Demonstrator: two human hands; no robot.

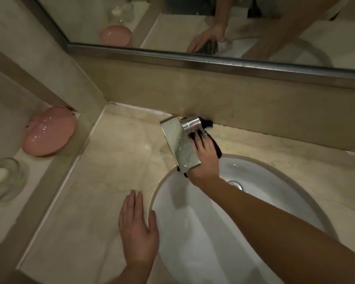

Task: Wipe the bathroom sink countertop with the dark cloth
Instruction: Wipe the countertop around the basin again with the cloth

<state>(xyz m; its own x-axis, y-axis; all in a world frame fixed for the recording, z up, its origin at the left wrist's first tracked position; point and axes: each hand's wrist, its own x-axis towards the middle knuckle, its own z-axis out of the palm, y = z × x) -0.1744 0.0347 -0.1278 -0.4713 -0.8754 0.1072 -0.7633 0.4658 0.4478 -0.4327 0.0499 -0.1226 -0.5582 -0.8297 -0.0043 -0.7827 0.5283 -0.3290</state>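
Note:
The beige marble countertop (pixel 119 156) surrounds a white oval sink (pixel 203 232). A flat chrome faucet (pixel 178 144) juts out from the back wall over the basin. My right hand (pixel 205 154) presses the dark cloth (pixel 216 148) flat onto the counter just right of the faucet base, fingers stretched toward the wall. Part of the cloth pokes out behind the faucet handle and another bit shows under my wrist. My left hand (pixel 137 228) rests flat on the counter at the sink's left rim, holding nothing.
A pink dish (pixel 49 132) leans against the wall on a raised ledge at the left. A glass bowl with something white inside (pixel 2 177) stands in front of it. A framed mirror (pixel 213 27) runs along the back wall above the backsplash.

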